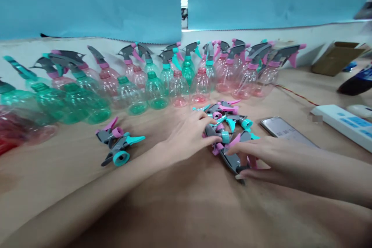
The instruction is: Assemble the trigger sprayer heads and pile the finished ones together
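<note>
Has the left hand (pixel 188 133) at the left edge of a jumble of spray heads (pixel 238 118), with thumb and fingers curled narrow about a grey-bodied head (pixel 209 131); cannot tell how firmly. Has the right hand (pixel 258 157) at the near-right edge of the same jumble, moderately spread, with index finger and thumb to either side of a long grey spray head (pixel 231 161) — cannot tell whether gripped or only touched. Lies aslant under the right fingers, with its long axis running from near the left thumb to just below the right thumb, and with its tapered end pointing toward the body and slightly right. Leaves open tabletop (pixel 180 201) on the near side of both hands, and a narrower strip between the left hand and two touching spray heads (pixel 117 145) well to its left, including one with a teal lever pointing right, toward that hand. Meets a row of pink and green bottles (pixel 156 91) beyond both hands, closing off the far side. Tightens on the right: close beyond the right hand, the near edge of a phone (pixel 283 127); farther right, past the forearm, a white strip with blue patches (pixel 345 122) — also lying aslant
</note>
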`<state>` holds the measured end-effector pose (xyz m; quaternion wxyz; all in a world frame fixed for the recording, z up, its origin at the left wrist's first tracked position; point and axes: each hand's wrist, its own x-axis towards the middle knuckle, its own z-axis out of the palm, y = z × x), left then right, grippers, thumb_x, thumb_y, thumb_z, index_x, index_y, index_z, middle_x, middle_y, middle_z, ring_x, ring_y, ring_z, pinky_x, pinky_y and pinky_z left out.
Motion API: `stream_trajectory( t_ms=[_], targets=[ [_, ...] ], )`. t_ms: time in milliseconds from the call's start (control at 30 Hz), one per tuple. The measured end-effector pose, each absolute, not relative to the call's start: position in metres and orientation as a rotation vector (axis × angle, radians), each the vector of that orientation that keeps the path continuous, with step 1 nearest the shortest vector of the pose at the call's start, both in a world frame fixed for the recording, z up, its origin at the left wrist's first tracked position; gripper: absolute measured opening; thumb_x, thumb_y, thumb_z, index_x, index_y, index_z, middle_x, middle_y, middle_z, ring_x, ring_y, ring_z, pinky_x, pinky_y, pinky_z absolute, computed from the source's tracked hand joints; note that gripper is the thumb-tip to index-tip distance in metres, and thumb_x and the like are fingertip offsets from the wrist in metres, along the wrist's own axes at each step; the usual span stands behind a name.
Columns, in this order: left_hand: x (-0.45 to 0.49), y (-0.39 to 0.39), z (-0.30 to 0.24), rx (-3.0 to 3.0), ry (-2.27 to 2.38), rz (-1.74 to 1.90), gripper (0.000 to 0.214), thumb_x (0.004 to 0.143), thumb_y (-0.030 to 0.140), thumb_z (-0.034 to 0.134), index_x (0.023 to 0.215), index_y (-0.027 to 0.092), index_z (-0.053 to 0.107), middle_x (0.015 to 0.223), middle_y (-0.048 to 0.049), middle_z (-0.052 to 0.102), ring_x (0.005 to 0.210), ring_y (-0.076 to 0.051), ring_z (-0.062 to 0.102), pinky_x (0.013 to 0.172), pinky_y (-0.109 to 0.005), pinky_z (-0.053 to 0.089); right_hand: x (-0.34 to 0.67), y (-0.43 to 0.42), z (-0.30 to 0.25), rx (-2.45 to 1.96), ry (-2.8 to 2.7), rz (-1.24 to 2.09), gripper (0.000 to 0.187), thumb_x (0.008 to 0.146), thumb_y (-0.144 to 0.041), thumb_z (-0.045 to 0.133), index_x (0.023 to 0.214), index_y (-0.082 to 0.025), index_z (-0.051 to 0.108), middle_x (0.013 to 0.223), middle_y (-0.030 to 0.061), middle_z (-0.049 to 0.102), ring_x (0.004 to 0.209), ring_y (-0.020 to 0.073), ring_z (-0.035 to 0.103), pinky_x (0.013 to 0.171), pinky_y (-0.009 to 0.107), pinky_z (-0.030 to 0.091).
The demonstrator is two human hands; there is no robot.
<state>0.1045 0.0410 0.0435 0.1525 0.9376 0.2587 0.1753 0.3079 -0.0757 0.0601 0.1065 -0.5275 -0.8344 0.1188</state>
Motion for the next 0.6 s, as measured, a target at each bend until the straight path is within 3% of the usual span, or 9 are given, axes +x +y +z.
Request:
stream_trajectory(
  t_ms=[167, 367, 500, 600],
  targets=[
    [0.126, 0.036, 0.041, 2.808, 0.623, 0.360, 0.033, 0.083, 0.037, 0.068, 0.106, 0.014, 0.065, 0.113, -0.0114, 0.058, 0.106, -0.027, 0.053, 0.089, -0.039, 0.045, 0.322, -0.076, 0.061, -1.600, -2.467, 0.578, 0.008, 0.086, -0.028, 0.059, 0.094, -0.028, 0.061, 0.076, -0.0055, 0.064, 0.064, 0.0115, 0.057, 0.054, 0.023, 0.041],
    [0.127, 0.042, 0.037, 2.724, 0.713, 0.403, 0.021, 0.083, 0.028, 0.069, 0.098, 0.015, 0.062, 0.097, -0.0068, 0.060, 0.095, -0.025, 0.053, 0.077, -0.036, 0.044, 0.317, -0.064, 0.077, -1.518, -2.546, 0.433, 0.023, 0.080, -0.025, 0.064, 0.102, -0.028, 0.063, 0.082, -0.0035, 0.068, 0.064, 0.0134, 0.059, 0.051, 0.024, 0.039],
    [0.121, 0.043, 0.035, 2.687, 0.731, 0.487, 0.012, 0.084, 0.021, 0.066, 0.092, 0.017, 0.057, 0.092, -0.0031, 0.061, 0.089, -0.023, 0.054, 0.072, -0.033, 0.043, 0.304, -0.047, 0.098, -1.587, -2.633, 0.361, 0.009, 0.078, -0.033, 0.064, 0.082, -0.025, 0.064, 0.066, -0.0026, 0.063, 0.051, 0.0132, 0.055, 0.043, 0.025, 0.033],
    [0.109, 0.040, 0.037, 2.609, 0.786, 0.663, 0.013, 0.084, 0.017, 0.066, 0.094, 0.019, 0.058, 0.092, -0.0013, 0.062, 0.086, -0.020, 0.055, 0.071, -0.031, 0.044, 0.293, -0.034, 0.114, -1.648, -2.667, 0.355, 0.016, 0.075, -0.036, 0.067, 0.068, -0.024, 0.058, 0.054, -0.0040, 0.055, 0.043, 0.0119, 0.050, 0.038, 0.024, 0.026]
  ],
)
